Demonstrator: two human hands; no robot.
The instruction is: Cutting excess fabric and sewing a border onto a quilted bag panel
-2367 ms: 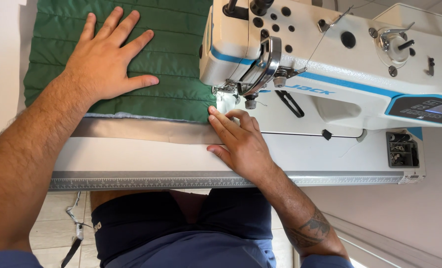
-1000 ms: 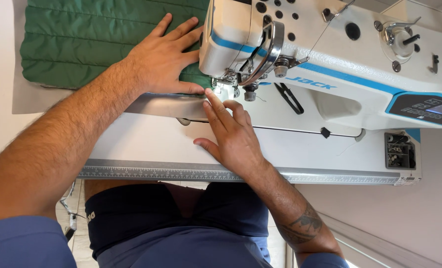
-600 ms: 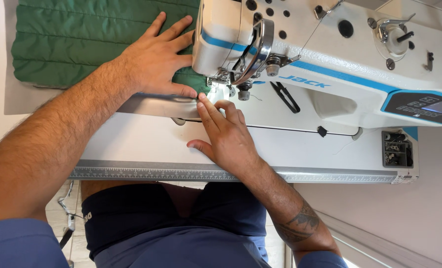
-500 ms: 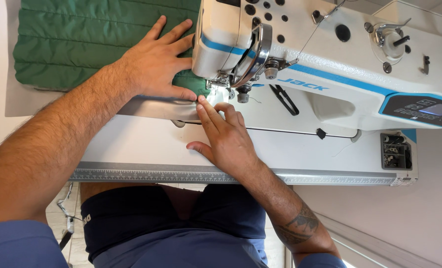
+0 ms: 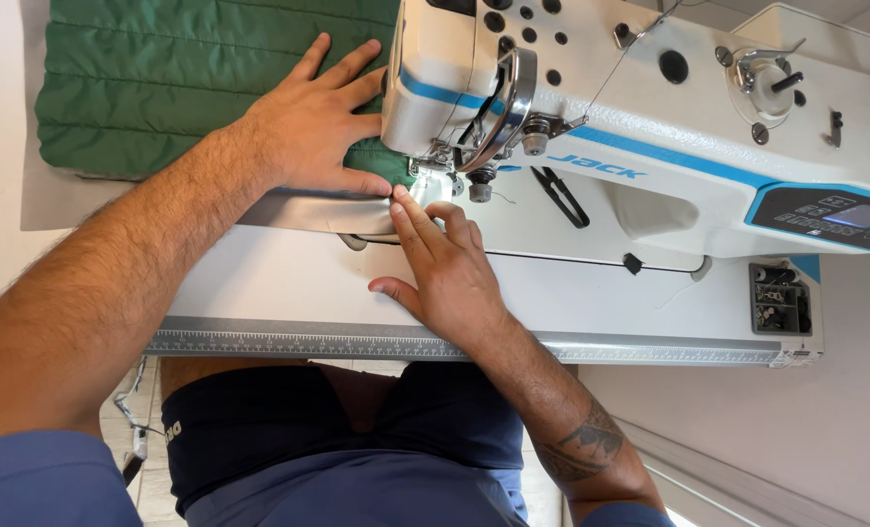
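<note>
Right hand (image 5: 445, 273): open and flat on the white table (image 5: 289, 283), fingertips beside the needle area. Left hand (image 5: 313, 122): open, fingers spread, pressing the green quilted fabric (image 5: 171, 83) against the sewing machine (image 5: 650, 127) head.

Both hands, left (image 5: 313, 132) and right (image 5: 445, 268), lie flat, fingers extended.

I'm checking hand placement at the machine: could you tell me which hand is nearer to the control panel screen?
Right. The right hand lies flat on the machine bed below the needle, closer to the control panel screen; the left hand rests on the green quilted fabric, farther left.
</note>
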